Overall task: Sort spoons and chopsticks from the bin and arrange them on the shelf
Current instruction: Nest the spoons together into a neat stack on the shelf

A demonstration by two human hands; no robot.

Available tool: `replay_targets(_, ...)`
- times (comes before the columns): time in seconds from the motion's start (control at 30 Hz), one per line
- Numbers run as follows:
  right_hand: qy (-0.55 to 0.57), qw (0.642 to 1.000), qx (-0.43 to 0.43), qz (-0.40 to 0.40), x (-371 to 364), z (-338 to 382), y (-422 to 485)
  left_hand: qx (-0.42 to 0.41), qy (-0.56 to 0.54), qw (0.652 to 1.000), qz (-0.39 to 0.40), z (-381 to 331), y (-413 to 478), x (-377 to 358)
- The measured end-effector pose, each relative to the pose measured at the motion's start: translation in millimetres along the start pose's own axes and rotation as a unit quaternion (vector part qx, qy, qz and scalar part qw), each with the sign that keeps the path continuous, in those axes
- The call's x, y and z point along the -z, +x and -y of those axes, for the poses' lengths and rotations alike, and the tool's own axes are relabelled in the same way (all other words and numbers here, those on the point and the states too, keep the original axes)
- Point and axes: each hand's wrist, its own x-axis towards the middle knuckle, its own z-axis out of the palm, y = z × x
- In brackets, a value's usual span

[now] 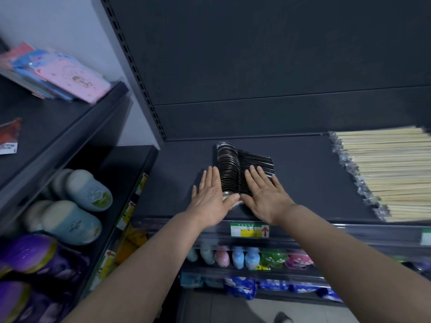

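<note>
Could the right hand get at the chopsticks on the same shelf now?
Probably yes: the right hand lies flat on the spoons, holding nothing, and only bare shelf separates it from the chopsticks.

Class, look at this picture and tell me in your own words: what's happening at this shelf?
A person is straightening a row of nested metal spoons on the dark shelf. The left hand presses flat against the bowl side, and the right hand lies flat on the handles. Wrapped chopsticks already lie at the right end of the same shelf.
</note>
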Motion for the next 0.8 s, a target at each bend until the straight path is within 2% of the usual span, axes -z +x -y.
replay_targets(0.8, 0.022, 1.0, -0.005, 0.01, 13, -31, 65, -0.004, 0.039, 0.999, 0.027, -4, 86, 16)
